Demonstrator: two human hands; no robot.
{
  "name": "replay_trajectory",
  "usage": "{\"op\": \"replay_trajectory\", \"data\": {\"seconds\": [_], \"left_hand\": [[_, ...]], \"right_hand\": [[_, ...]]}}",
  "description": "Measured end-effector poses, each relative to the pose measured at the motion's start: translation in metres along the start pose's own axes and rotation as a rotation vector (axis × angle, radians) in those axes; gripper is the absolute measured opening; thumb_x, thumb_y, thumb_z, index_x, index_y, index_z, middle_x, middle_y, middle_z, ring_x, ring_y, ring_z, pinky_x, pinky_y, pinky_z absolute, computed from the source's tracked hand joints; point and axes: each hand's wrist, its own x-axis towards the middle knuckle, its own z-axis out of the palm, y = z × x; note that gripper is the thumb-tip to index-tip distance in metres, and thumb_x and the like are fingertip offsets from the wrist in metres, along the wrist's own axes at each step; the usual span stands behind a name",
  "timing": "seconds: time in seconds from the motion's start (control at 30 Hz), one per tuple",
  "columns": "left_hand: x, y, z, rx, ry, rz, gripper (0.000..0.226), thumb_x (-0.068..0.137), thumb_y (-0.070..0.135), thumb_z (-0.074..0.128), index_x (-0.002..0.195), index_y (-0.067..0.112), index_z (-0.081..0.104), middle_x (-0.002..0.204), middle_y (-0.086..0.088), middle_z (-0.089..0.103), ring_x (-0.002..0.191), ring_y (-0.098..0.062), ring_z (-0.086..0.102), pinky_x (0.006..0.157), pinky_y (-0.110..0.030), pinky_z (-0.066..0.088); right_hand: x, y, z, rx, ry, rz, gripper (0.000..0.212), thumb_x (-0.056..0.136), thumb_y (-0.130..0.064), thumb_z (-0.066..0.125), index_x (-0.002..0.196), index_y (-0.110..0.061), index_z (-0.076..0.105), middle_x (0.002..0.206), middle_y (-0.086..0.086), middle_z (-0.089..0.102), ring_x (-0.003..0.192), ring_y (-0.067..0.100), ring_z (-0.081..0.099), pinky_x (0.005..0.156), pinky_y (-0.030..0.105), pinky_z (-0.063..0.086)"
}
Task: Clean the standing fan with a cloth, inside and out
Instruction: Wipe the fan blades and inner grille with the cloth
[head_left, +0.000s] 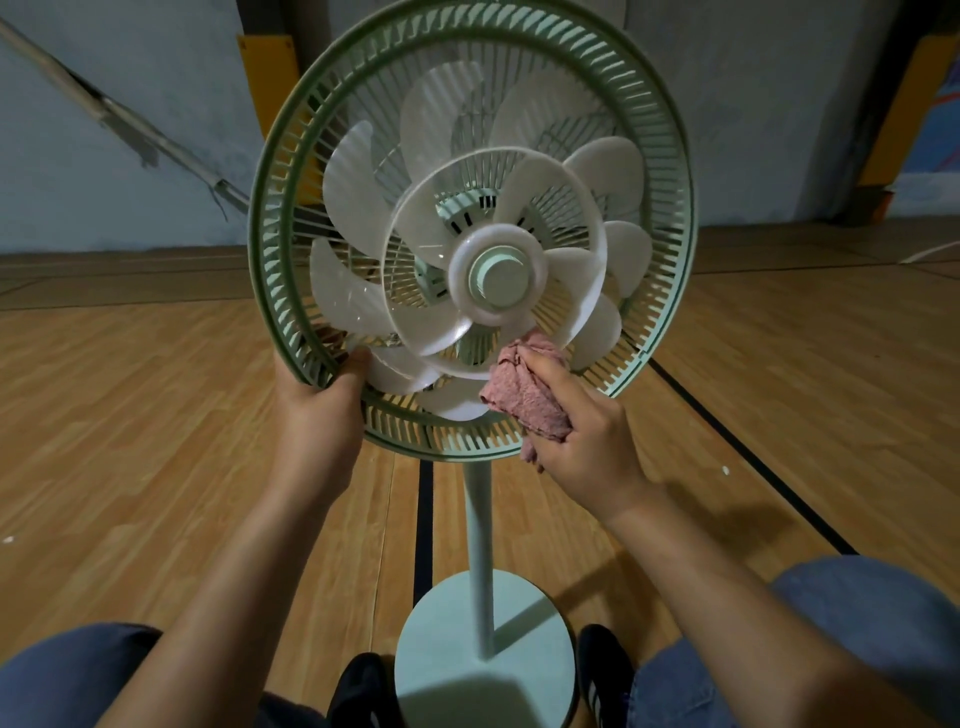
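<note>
A pale green standing fan stands in front of me with its front cover off. Its green rear guard ring (270, 270) surrounds translucent white blades (353, 171) and a round green hub cap (498, 275). My left hand (322, 410) grips the lower left rim of the guard. My right hand (582, 431) holds a bunched pink cloth (519, 389) pressed against the lower blades just under the hub. The fan's pole (480, 530) runs down to a round base (488, 665) between my feet.
The fan stands on a wooden sports floor (156, 415) with black lines. My knees in blue trousers (872, 623) flank the base, and black shoes (358, 691) touch it. A grey wall (130, 104) with yellow padded posts lies behind.
</note>
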Motion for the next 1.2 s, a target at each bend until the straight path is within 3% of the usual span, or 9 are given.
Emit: {"op": "replay_trajectory", "data": {"seconds": [0.13, 0.3, 0.4, 0.53, 0.7, 0.77, 0.87, 1.0, 1.2], "left_hand": [[0.008, 0.002, 0.004, -0.02, 0.03, -0.052, 0.041, 0.104, 0.002, 0.065, 0.144, 0.012, 0.059, 0.114, 0.004, 0.075, 0.088, -0.002, 0.076, 0.07, -0.018, 0.06], [0.013, 0.006, 0.007, -0.026, 0.067, -0.119, 0.038, 0.104, 0.003, 0.065, 0.139, 0.016, 0.062, 0.114, 0.0, 0.076, 0.1, -0.019, 0.075, 0.083, -0.037, 0.064], [0.017, 0.009, 0.009, -0.041, 0.071, -0.157, 0.036, 0.103, 0.003, 0.067, 0.138, 0.014, 0.063, 0.117, -0.004, 0.076, 0.104, -0.026, 0.075, 0.087, -0.042, 0.063], [0.021, 0.012, 0.009, -0.035, 0.05, -0.178, 0.035, 0.103, 0.005, 0.067, 0.137, 0.015, 0.062, 0.116, -0.003, 0.076, 0.1, -0.02, 0.075, 0.074, -0.031, 0.057], [0.018, 0.015, 0.009, -0.037, 0.026, -0.163, 0.036, 0.104, 0.007, 0.066, 0.139, 0.014, 0.06, 0.114, -0.001, 0.076, 0.102, -0.02, 0.075, 0.076, -0.03, 0.056], [0.011, 0.014, 0.008, -0.039, 0.005, -0.131, 0.038, 0.105, 0.01, 0.065, 0.142, 0.017, 0.059, 0.119, -0.002, 0.076, 0.106, -0.022, 0.076, 0.083, -0.035, 0.059], [0.002, 0.012, 0.005, -0.042, 0.002, -0.1, 0.039, 0.107, 0.021, 0.065, 0.145, 0.022, 0.054, 0.123, -0.002, 0.075, 0.11, -0.025, 0.075, 0.093, -0.044, 0.061], [-0.008, 0.011, 0.003, -0.008, -0.025, -0.025, 0.046, 0.105, 0.033, 0.069, 0.145, 0.024, 0.049, 0.125, 0.001, 0.072, 0.11, -0.019, 0.075, 0.095, -0.043, 0.062], [-0.012, 0.006, 0.002, -0.042, -0.136, -0.021, 0.07, 0.098, 0.012, 0.077, 0.156, 0.017, 0.038, 0.137, -0.007, 0.071, 0.121, -0.024, 0.074, 0.1, -0.043, 0.06]], "right_hand": [[0.009, -0.004, -0.003, 0.041, -0.031, 0.107, 0.079, 0.074, 0.003, 0.066, 0.149, -0.02, 0.061, 0.117, 0.001, 0.073, 0.07, 0.008, 0.074, 0.063, 0.027, 0.063], [0.021, -0.008, -0.006, 0.17, -0.098, 0.189, 0.079, 0.077, 0.004, 0.06, 0.147, -0.032, 0.059, 0.118, -0.011, 0.065, 0.061, 0.011, 0.073, 0.055, 0.018, 0.057], [0.026, -0.012, -0.007, 0.143, -0.096, 0.224, 0.078, 0.077, 0.002, 0.06, 0.147, -0.033, 0.059, 0.11, -0.013, 0.068, 0.064, 0.006, 0.073, 0.056, 0.018, 0.057], [0.035, -0.014, -0.013, 0.137, -0.119, 0.269, 0.072, 0.081, -0.003, 0.06, 0.147, -0.032, 0.06, 0.087, -0.028, 0.063, 0.058, 0.009, 0.072, 0.056, 0.02, 0.057], [0.038, -0.014, -0.015, 0.145, -0.138, 0.317, 0.073, 0.083, -0.002, 0.059, 0.145, -0.04, 0.058, 0.076, -0.017, 0.068, 0.054, 0.014, 0.072, 0.05, 0.029, 0.06], [0.037, -0.012, -0.015, 0.175, -0.152, 0.335, 0.076, 0.083, 0.002, 0.058, 0.145, -0.043, 0.058, 0.071, -0.013, 0.069, 0.054, 0.018, 0.073, 0.048, 0.029, 0.059], [0.034, -0.012, -0.016, 0.212, -0.164, 0.332, 0.08, 0.082, 0.004, 0.056, 0.145, -0.045, 0.058, 0.079, -0.02, 0.072, 0.056, 0.022, 0.073, 0.046, 0.027, 0.056], [0.03, -0.012, -0.016, 0.259, -0.159, 0.35, 0.083, 0.08, 0.006, 0.055, 0.145, -0.045, 0.058, 0.074, -0.012, 0.072, 0.056, 0.024, 0.072, 0.044, 0.028, 0.055], [0.028, -0.015, -0.016, 0.243, -0.165, 0.344, 0.082, 0.083, 0.004, 0.057, 0.147, -0.048, 0.056, 0.08, -0.015, 0.072, 0.057, 0.023, 0.073, 0.047, 0.035, 0.059]]}}
